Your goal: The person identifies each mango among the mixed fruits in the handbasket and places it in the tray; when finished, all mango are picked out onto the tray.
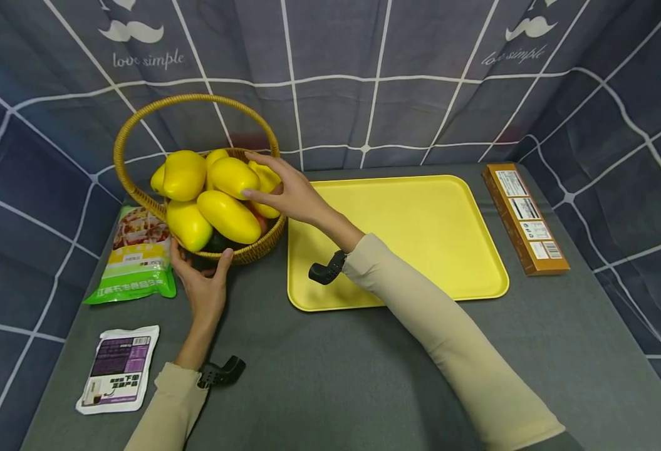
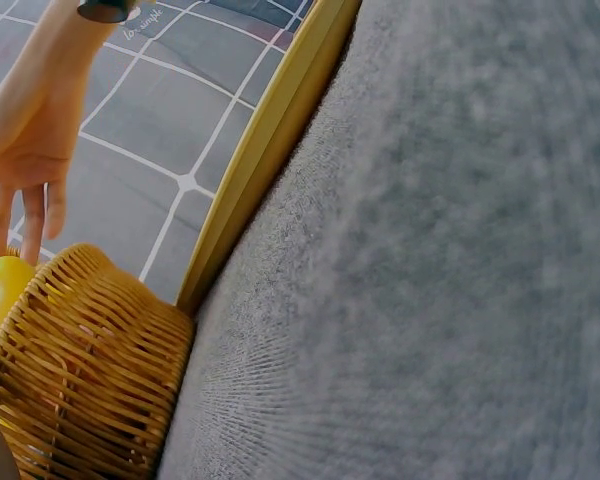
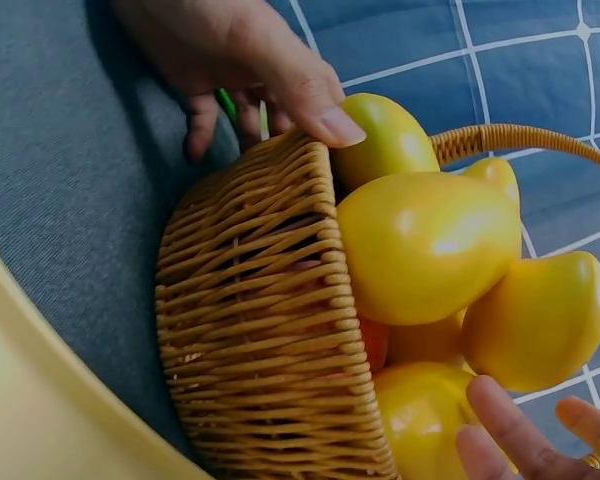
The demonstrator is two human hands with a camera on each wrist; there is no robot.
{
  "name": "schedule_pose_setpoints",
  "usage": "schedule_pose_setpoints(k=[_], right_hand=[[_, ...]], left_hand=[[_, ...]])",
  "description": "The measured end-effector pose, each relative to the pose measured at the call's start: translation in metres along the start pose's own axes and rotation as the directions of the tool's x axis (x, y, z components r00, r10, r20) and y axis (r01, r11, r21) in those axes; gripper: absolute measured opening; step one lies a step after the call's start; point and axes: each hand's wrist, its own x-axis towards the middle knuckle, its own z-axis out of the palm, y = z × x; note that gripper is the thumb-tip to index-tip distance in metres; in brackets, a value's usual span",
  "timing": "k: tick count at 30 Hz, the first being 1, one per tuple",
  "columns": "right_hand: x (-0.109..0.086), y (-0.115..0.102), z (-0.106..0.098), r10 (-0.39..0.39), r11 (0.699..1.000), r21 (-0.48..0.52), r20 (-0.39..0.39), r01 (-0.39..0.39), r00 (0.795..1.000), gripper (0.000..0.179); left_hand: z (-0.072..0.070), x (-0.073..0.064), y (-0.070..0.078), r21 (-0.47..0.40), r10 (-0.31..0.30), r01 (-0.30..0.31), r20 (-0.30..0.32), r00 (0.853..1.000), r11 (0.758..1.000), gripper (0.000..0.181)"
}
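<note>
A woven basket [image 1: 258, 249] stands upright at the left rear of the grey bench [image 1: 319, 382], its arched handle [image 1: 195, 98] raised. Yellow fruits [image 1: 229, 217] are piled in the basket, several above rim level; a dark green item [image 1: 217, 242] and a red item [image 3: 373, 343] are partly visible beneath them. The left hand [image 1: 202, 293] holds the near side of the basket, thumb and fingers spread wide, with the thumb over the rim; the exact contact of the other fingers is partly hidden. The right hand [image 1: 293, 193] is positioned over the right side of the pile, fingers extended and spread, thumb apart, with no fruit enclosed; whether its fingertips touch the yellow fruits cannot be determined. A black strapped device is worn on each wrist, next to a beige sleeve [image 1: 437, 332]. A flat yellow tray [image 1: 420, 244] lies just right of the basket. An orange-brown box [image 1: 526, 219] with white label panels lies to the right of the tray. A green-and-yellow packet [image 1: 138, 269] lies just left of the basket, and a white-and-purple pouch [image 1: 118, 369] lies nearer the front edge, left of the left forearm. A blue-grey cloth [image 1: 336, 113] with white grid lines hangs behind the bench.
</note>
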Motion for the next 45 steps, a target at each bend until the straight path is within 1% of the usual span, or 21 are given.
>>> schedule_pose_setpoints(k=[2,6,9,13,16,20,26,30,34,36,39,41,45], right_hand=[[0.003,-0.001,0.001,0.001,1.000,0.017,0.011,-0.001,1.000,0.067],[0.008,-0.001,0.004,-0.003,1.000,0.004,0.038,0.003,0.999,0.066],[0.012,-0.001,0.007,-0.006,0.999,-0.037,0.043,0.007,0.999,0.064],[0.014,-0.003,0.009,-0.003,0.995,-0.100,0.031,0.006,1.000,0.061],[0.015,-0.005,0.009,0.001,0.993,-0.116,0.022,0.002,1.000,0.060],[0.016,-0.006,0.010,0.012,0.995,-0.102,0.025,-0.009,1.000,0.059],[0.016,-0.003,0.012,0.005,0.999,-0.043,0.016,-0.004,1.000,0.058],[0.015,0.000,0.013,-0.012,0.999,-0.036,-0.016,0.012,1.000,0.059],[0.012,0.002,0.011,-0.051,0.998,-0.032,-0.062,0.049,0.997,0.058],[0.011,0.003,0.011,-0.058,0.998,-0.024,-0.075,0.056,0.996,0.058],[0.010,0.005,0.009,-0.060,0.998,-0.013,-0.075,0.059,0.995,0.058],[0.008,0.006,0.009,-0.062,0.998,-0.010,-0.075,0.061,0.995,0.058],[0.002,0.006,0.008,-0.110,0.994,-0.027,-0.090,0.108,0.990,0.058]], left_hand=[[0.000,0.001,-0.001,-0.007,0.002,-0.002,0.000,1.000,1.000,0.091],[0.000,0.002,-0.003,-0.013,0.000,0.000,0.002,1.000,1.000,0.091],[0.000,0.002,-0.003,-0.011,-0.007,0.007,0.002,1.000,1.000,0.092],[0.001,0.002,-0.002,-0.015,-0.012,0.012,0.003,1.000,1.000,0.092],[0.002,0.001,-0.001,-0.019,-0.012,0.012,0.008,1.000,1.000,0.092],[0.002,0.001,-0.002,-0.024,-0.010,0.011,0.011,1.000,1.000,0.092],[0.001,0.001,-0.001,-0.028,0.000,0.000,0.010,1.000,1.000,0.092],[0.001,0.000,0.000,-0.018,-0.005,0.005,0.007,1.000,1.000,0.092],[0.001,-0.001,0.000,-0.028,-0.012,0.012,0.005,1.000,1.000,0.092],[0.001,-0.001,-0.001,-0.033,-0.011,0.011,0.006,1.000,0.999,0.092],[0.001,0.000,-0.005,-0.030,-0.007,0.007,0.002,1.000,1.000,0.093],[0.001,0.003,-0.013,-0.021,-0.006,0.006,-0.003,1.000,1.000,0.094],[0.002,0.010,-0.035,0.000,0.001,-0.001,-0.014,1.000,1.000,0.096]])
